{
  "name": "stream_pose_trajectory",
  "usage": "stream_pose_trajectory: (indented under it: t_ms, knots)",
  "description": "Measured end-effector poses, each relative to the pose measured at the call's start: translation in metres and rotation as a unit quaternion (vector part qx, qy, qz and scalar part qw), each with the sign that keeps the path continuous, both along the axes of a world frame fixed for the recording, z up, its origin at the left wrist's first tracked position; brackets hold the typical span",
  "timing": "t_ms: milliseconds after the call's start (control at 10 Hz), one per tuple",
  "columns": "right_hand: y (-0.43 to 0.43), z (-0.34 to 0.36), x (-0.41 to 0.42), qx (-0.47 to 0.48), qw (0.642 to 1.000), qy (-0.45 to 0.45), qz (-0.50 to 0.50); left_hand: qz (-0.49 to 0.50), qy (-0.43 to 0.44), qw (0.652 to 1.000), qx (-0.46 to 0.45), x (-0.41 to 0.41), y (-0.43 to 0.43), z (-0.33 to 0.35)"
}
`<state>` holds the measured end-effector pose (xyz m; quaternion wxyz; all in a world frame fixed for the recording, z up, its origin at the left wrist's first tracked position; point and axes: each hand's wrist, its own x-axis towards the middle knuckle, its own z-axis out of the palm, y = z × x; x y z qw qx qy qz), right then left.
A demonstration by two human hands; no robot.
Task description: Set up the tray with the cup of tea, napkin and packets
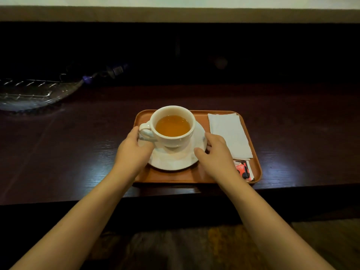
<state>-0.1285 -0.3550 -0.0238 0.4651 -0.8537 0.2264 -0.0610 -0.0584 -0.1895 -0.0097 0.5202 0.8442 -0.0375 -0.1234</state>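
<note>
A: Left hand (134,151), entry one: curled against the left edge of the round white ceramic saucer (175,158), fingers tucked under or behind the rim and hidden from view, thumb side next to the cup handle. It appears to grip the saucer edge; how tightly cannot be told.

B: And the right hand (216,152)?

A: Entry two: partly closed on the saucer's right edge, thumb lying on top of the rim, fingers bent round the far right side. Held item: the same saucer.

B: Between the two hands?

A: Entry three: white ceramic teacup (172,126) with a loop handle, upright on the saucer, handle pointing toward the left hand. Contents: amber tea, filled to well below the lip.

B: Under them?

A: Entry four: rectangular orange-brown tray (171,177) with rounded corners and a low lip, resting on the dark wooden counter (68,152) near its front edge. Whether the saucer rests on the tray or is held just above it cannot be told.

B: Beyond the right hand?

A: Entry five: folded white paper napkin (229,133), flat on the tray just right of that hand. Entry six: small red and white packets (245,171), at the napkin's near end, partly covered by the right wrist; their print is too small to read.

B: Far from the left hand?

A: Entry seven: clear plastic bottle (35,92) with a purple cap, lying on its side, well apart to the far left.
</note>
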Motion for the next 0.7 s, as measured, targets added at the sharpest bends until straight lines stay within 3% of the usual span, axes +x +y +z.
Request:
stream_pose_trajectory:
  t_ms: [200,500,700]
  knots:
    - [0.004,0.0,0.0,-0.011,1.0,-0.003,-0.011,0.014,0.01,1.0,0.023,0.004,-0.001,-0.001]
    - [-0.002,-0.002,-0.002,-0.021,0.999,-0.022,0.013,0.001,-0.048,0.999,0.011,0.0,0.004,-0.012]
    - [-0.025,0.008,-0.001,-0.115,0.99,-0.052,0.058,0.018,-0.081,0.993,0.08,0.005,0.009,-0.001]
